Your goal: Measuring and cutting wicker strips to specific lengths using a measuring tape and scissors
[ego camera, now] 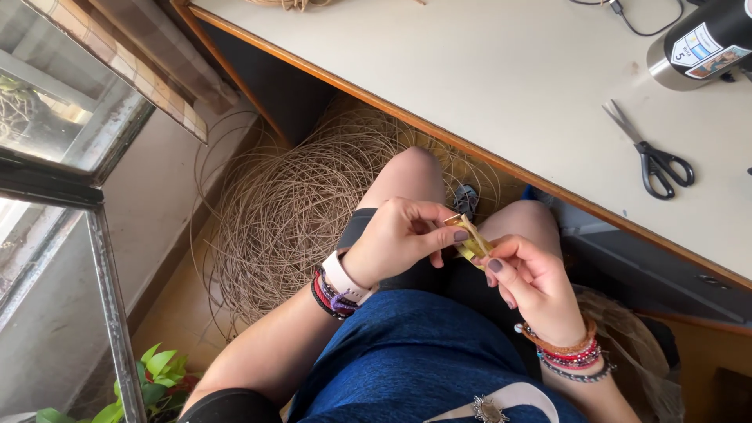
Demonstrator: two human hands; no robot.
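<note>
- Left hand (399, 239) raised over the lap, palm turned inward, fingers curled, thumb and forefinger pinched together at the tips in a closed grip.
- Right hand (533, 278) just beside it, lower and nearer the body, fingers bent, thumb and forefinger pinched shut, tips meeting those of the left.
- Left forearm bare, angled up from the lower left; wrist ringed with a pale band and beaded bracelets.
- Right forearm entering from the lower right, wrist bent, stacked with bracelets.
- Both knees bare, parted below the hands.
</note>
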